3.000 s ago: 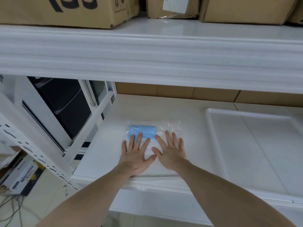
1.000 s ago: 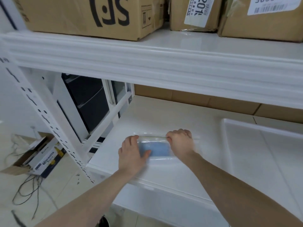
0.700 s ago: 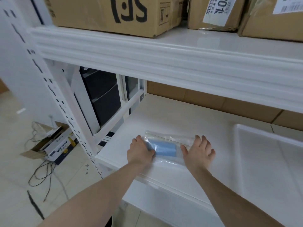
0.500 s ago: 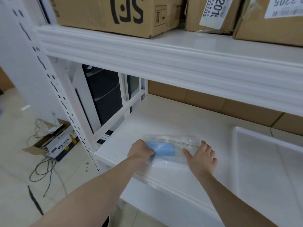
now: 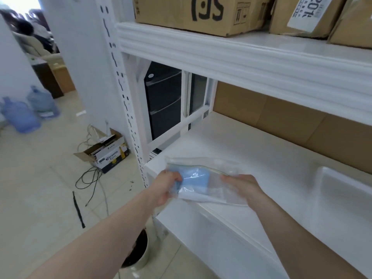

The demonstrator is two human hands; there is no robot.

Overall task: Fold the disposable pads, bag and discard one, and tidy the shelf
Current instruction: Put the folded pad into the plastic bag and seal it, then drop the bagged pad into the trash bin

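Clear bag (image 5: 209, 186) with blue pad (image 5: 194, 179), seemingly lifted, gripped by both hands.

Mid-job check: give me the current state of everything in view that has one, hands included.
Clear bag: lifted at the shelf's front edge, held at both ends.
Blue pad: folded, inside the bag.
Left hand: grip shut on the bag's left end.
Right hand: grip shut on the bag's right end.
White tray: resting on the shelf, nothing seen in it.
Beer box on the floor: flaps open.

Both hands grip bagged blue pad (image 5: 194, 179).
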